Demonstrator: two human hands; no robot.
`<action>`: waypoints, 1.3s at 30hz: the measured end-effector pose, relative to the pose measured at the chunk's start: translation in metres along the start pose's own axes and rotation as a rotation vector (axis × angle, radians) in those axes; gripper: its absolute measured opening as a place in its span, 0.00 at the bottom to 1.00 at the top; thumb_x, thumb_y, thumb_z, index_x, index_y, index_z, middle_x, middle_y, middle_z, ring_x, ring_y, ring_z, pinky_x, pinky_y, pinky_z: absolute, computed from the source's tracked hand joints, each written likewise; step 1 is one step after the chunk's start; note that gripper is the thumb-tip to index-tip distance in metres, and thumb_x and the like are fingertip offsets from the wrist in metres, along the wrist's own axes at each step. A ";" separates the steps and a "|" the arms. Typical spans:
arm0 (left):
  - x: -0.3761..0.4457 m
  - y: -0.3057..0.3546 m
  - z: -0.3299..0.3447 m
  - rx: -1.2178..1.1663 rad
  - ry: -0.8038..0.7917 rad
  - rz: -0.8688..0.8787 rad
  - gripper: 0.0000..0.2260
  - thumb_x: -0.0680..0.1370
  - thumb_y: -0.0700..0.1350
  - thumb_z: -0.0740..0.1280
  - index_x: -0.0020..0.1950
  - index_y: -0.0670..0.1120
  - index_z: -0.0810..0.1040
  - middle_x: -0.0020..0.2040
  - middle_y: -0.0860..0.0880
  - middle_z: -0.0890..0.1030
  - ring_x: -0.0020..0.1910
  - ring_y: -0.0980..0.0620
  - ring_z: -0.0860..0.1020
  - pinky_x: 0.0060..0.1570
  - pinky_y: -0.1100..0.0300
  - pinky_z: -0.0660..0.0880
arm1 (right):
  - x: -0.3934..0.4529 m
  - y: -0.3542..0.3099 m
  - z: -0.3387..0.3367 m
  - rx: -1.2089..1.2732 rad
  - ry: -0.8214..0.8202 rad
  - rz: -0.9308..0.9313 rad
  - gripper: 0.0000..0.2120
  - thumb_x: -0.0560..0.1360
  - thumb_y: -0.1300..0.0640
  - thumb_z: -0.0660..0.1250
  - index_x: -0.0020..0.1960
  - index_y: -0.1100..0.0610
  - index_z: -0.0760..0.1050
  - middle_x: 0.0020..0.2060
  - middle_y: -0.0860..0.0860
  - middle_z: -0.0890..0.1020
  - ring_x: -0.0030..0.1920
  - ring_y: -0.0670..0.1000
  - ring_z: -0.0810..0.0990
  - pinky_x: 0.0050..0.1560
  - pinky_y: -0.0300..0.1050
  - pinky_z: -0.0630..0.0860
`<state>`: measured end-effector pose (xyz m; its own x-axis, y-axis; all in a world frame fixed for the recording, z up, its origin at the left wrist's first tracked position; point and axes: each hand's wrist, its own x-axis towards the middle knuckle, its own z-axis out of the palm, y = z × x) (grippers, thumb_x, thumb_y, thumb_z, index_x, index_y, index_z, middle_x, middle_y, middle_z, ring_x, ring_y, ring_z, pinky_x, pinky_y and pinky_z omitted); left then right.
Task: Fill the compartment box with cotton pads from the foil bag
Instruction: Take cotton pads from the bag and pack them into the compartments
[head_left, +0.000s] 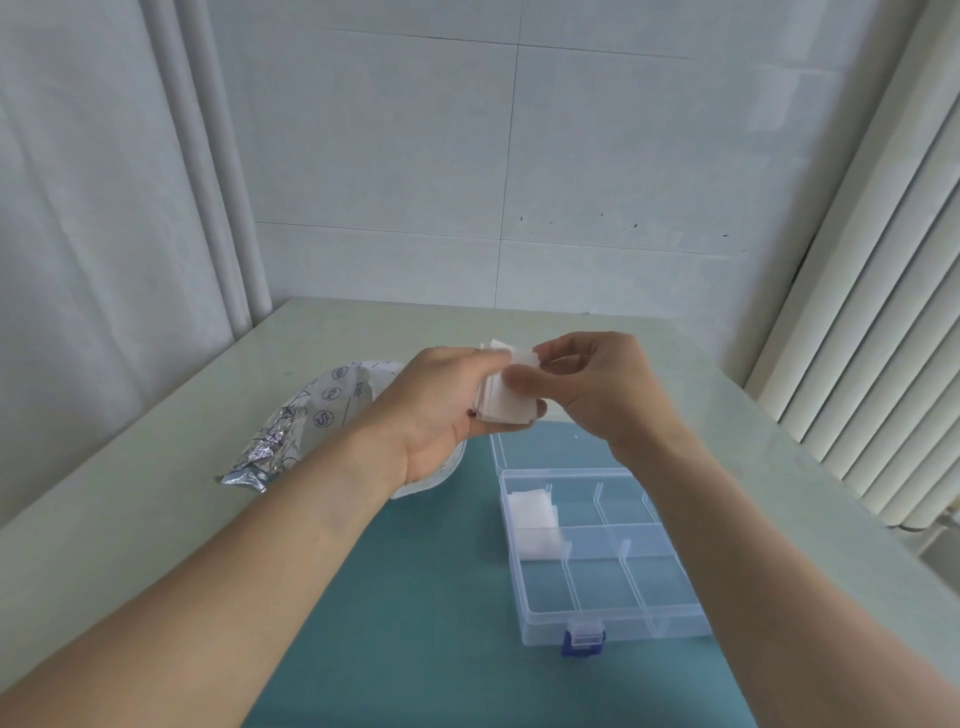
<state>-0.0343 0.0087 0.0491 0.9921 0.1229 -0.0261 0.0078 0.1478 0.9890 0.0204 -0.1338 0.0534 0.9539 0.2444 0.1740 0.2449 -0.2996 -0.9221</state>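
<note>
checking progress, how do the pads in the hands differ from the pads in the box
The pads in the hands are held up in the air above the table, gripped by the left hand and pinched by the right hand. The pads in the box lie untouched in two left compartments. Both are white, squarish stacks.

A teal mat (415, 597) lies on the pale table (130, 493), before a tiled wall (519, 156).

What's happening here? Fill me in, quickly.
A person is loading cotton pads into a clear compartment box. Both hands hold a stack of cotton pads above the table: the left hand grips it, the right hand pinches its front. Two left compartments already hold pads. The foil bag lies left.
</note>
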 end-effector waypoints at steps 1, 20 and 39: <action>0.000 -0.003 0.000 0.063 -0.002 0.038 0.10 0.82 0.36 0.61 0.56 0.34 0.81 0.54 0.35 0.84 0.49 0.37 0.84 0.49 0.51 0.83 | 0.001 0.001 0.000 -0.064 -0.002 -0.030 0.14 0.67 0.53 0.81 0.49 0.53 0.81 0.35 0.45 0.82 0.29 0.40 0.76 0.29 0.33 0.69; -0.008 0.003 -0.001 -0.090 -0.261 -0.079 0.09 0.73 0.45 0.70 0.52 0.46 0.82 0.46 0.45 0.83 0.46 0.46 0.82 0.52 0.47 0.80 | -0.008 -0.013 0.002 -0.369 -0.186 -0.476 0.29 0.61 0.54 0.83 0.60 0.50 0.76 0.51 0.41 0.83 0.51 0.42 0.80 0.49 0.36 0.76; -0.006 -0.007 0.000 -0.023 -0.406 -0.127 0.06 0.79 0.40 0.65 0.52 0.47 0.80 0.45 0.41 0.82 0.47 0.39 0.81 0.55 0.46 0.73 | -0.007 -0.010 -0.008 -0.497 -0.374 -0.371 0.23 0.61 0.52 0.83 0.52 0.48 0.76 0.45 0.46 0.84 0.46 0.46 0.82 0.45 0.47 0.79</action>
<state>-0.0405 0.0065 0.0422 0.9522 -0.2939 -0.0833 0.1347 0.1590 0.9780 0.0127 -0.1402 0.0642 0.6915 0.6838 0.2329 0.6755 -0.4979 -0.5439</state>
